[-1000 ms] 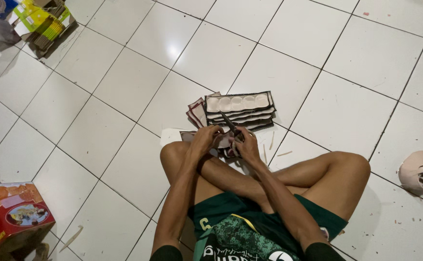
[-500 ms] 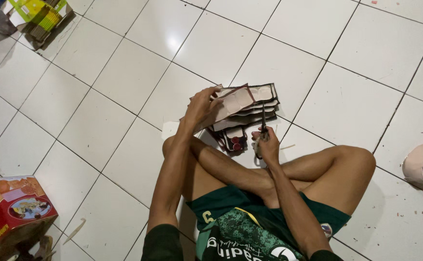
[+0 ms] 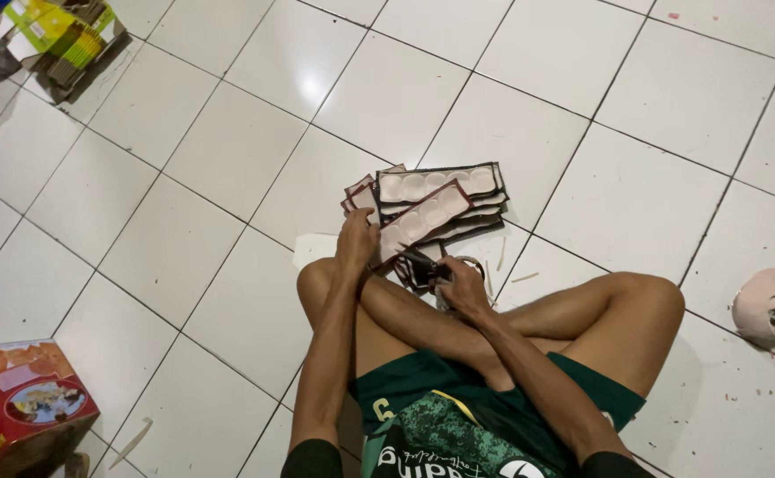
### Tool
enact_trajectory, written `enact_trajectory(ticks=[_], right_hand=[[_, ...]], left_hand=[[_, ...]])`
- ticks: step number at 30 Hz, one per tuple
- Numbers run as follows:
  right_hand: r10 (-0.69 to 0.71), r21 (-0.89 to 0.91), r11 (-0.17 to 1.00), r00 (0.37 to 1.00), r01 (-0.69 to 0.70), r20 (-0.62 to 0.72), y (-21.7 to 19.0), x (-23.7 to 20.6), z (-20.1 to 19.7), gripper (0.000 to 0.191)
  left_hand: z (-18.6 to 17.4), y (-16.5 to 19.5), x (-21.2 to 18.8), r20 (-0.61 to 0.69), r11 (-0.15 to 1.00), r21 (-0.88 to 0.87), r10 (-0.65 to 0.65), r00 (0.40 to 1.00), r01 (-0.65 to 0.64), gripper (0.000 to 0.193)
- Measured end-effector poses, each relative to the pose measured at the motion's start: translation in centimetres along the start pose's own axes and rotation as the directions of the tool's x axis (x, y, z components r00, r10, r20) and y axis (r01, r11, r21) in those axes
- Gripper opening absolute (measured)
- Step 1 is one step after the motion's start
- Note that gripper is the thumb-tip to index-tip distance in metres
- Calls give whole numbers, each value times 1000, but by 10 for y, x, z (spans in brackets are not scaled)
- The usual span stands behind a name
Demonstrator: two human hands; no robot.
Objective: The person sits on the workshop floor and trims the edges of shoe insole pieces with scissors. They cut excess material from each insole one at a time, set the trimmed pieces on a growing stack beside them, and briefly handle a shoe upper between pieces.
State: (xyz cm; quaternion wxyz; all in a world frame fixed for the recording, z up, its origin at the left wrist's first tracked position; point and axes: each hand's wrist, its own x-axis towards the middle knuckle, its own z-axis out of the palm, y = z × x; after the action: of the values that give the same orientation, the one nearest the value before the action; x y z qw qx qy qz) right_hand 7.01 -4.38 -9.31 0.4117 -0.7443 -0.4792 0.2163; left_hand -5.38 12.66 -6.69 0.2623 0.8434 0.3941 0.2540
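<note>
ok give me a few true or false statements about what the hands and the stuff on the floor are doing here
1. The left hand holds a cardboard strip with round hollows. True.
2. The right hand is empty. False: it grips a dark-handled tool, probably scissors.
3. A stack of similar strips lies on the tiled floor. True.
4. The red printed box sits on the person's lap. False: it stands on the floor at lower left.

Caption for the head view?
Seated cross-legged, left hand holds a card strip while right hand works scissors on white floor tiles.
</note>
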Motion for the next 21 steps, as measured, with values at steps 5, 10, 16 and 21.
enact_trajectory(ticks=[5, 10, 16, 21], right_hand=[[432, 627, 726, 897, -283, -95, 6, -5, -22, 29], [473, 406, 863, 761, -299, -445, 30, 5, -76, 33], [627, 452, 768, 673, -453, -392, 67, 18, -132, 31], [602, 452, 796, 607, -402, -519, 81, 17, -137, 19]], left_hand=[[22, 34, 4, 73, 959, 165, 223, 972, -232, 44], [46, 50, 9, 262, 952, 278, 54, 964, -129, 86], [20, 16, 6, 202, 931, 364, -84, 976, 5, 82], [19, 7, 1, 119, 898, 438, -12, 993, -42, 52]])
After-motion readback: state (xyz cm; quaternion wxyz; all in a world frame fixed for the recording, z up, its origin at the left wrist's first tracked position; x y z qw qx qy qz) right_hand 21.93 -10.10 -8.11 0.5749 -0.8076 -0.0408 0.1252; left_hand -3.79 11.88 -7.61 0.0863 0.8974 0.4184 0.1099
